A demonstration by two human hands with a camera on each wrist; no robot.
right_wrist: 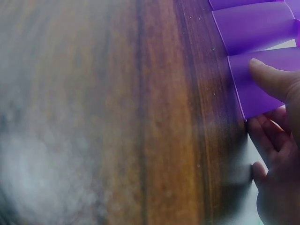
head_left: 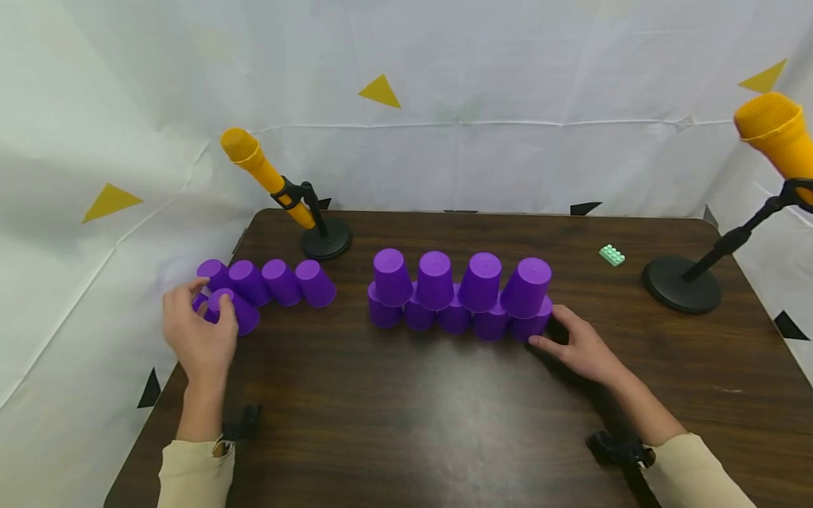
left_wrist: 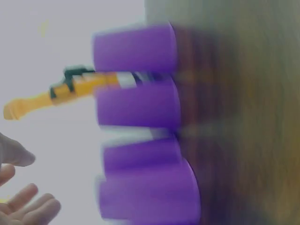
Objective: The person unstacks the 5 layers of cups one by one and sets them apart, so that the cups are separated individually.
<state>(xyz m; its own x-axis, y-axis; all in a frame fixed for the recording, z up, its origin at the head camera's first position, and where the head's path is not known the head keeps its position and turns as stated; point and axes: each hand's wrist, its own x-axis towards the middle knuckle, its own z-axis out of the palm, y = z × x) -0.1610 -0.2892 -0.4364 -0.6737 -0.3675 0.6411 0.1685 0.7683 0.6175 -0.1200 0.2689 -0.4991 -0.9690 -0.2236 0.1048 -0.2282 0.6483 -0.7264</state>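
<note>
As the right hand [head_left: 584,346] rests on the end cup [head_left: 530,327] of a two-tier stack [head_left: 484,282], the left hand [head_left: 203,328] hangs over loose cups [head_left: 282,283] at the left side of the worktop [head_left: 406,409]. The right hand's thumb and fingers, loosely spread, brace the cup's near and right sides without clenching it. Parted wide, the left hand's digits appear just clear of the cups in the blurred left wrist view, nothing held. Five upside-down cups form the stack's bottom row mid-worktop, with four bridging them above; a line of four more, with at least one on its near side, stands at left. Stacking by tiers appears to be the step in hand, a third not yet begun. Next would likely come a grasp on one loose cup, a lift clear of its neighbours and a gentle placing across two upper cups.
</note>
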